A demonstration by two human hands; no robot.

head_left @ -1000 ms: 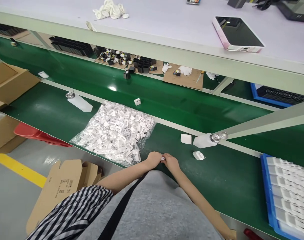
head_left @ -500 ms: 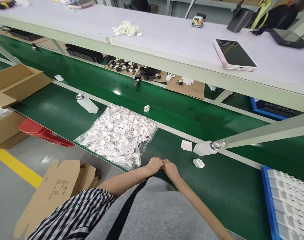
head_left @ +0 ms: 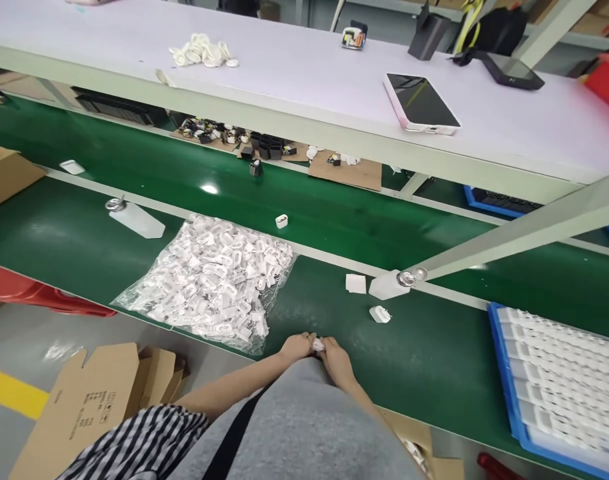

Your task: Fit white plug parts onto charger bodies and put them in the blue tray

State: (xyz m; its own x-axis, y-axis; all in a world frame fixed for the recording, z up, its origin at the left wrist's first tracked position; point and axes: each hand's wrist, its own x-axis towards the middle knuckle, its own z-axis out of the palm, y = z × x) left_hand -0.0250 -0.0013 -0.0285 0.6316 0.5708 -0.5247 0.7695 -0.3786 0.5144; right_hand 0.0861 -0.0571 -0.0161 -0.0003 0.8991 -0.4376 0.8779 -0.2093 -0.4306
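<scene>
The left hand [head_left: 297,346] and right hand [head_left: 337,362] appear, the grip being partly hidden, to pinch a small white part [head_left: 318,345] between them near the worktop [head_left: 434,373] edge, where a loosened pinch could drop it floorward.

head view | head-worn | looks forward, down — grey shirt [head_left: 304,427] nearest, pale shelf [head_left: 304,83] beyond

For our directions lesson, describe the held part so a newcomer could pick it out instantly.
On the green workbench lies a clear bag of white plastic parts. Just right of it, the left hand and right hand come together. Between them is a small white part, the only one held.
</scene>
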